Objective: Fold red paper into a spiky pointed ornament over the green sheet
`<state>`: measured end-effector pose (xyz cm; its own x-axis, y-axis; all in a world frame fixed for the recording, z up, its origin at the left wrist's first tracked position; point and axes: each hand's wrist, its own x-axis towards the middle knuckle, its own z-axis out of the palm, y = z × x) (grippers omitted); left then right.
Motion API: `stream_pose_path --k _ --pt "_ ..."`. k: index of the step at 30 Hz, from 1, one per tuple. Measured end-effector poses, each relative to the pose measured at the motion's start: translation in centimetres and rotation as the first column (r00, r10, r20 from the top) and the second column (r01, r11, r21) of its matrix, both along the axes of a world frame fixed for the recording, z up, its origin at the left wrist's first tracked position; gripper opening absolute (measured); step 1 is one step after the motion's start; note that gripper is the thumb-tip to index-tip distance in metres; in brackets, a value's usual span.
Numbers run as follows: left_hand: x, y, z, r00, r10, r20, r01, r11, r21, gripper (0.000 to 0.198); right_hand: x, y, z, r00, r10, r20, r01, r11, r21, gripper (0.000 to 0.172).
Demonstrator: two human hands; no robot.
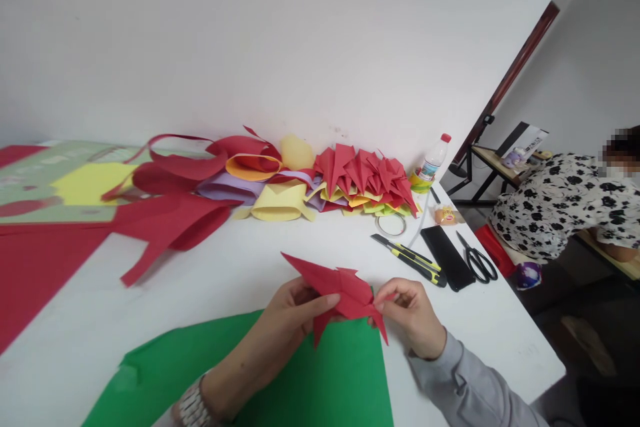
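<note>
A folded red paper figure (336,287) with pointed tips is held above the white table (240,260), over a green paper sheet (300,373). My left hand (287,320) pinches the figure from the left, thumb on top. From the right, my right hand (413,313) grips its other end with closed fingers. A metal watch band (193,407) shows on my left wrist, and a grey sleeve (465,387) covers my right arm.
Finished red folded figures (367,177) and curled red, orange, yellow and purple paper pieces (250,183) lie along the wall. At the right are a utility knife (410,259), black case (447,257), scissors (477,260), tape ring (391,224) and bottle (433,159). A person in a flowered top (565,203) sits beyond the table's right edge.
</note>
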<state>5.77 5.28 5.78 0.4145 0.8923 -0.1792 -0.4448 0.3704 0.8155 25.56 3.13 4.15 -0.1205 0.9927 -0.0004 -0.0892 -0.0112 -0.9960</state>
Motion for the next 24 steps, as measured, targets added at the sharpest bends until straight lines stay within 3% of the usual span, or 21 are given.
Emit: stream_pose_path --k 6,11,24 --pt "0.05 -0.10 0.15 0.999 0.020 0.042 -0.016 0.996 -0.090 0.030 0.08 -0.21 -0.01 0.993 0.069 -0.099 -0.072 0.997 -0.030 0.023" --pt "0.04 0.08 0.35 0.995 0.078 0.067 -0.066 0.983 -0.170 0.027 -0.05 -0.23 -0.40 0.984 0.089 -0.156 -0.091 0.996 -0.007 0.032" --pt "0.44 -0.43 0.52 0.995 0.105 -0.001 -0.105 0.994 -0.021 0.024 -0.10 -0.28 -0.14 0.997 -0.058 -0.056 0.065 0.990 0.125 0.020"
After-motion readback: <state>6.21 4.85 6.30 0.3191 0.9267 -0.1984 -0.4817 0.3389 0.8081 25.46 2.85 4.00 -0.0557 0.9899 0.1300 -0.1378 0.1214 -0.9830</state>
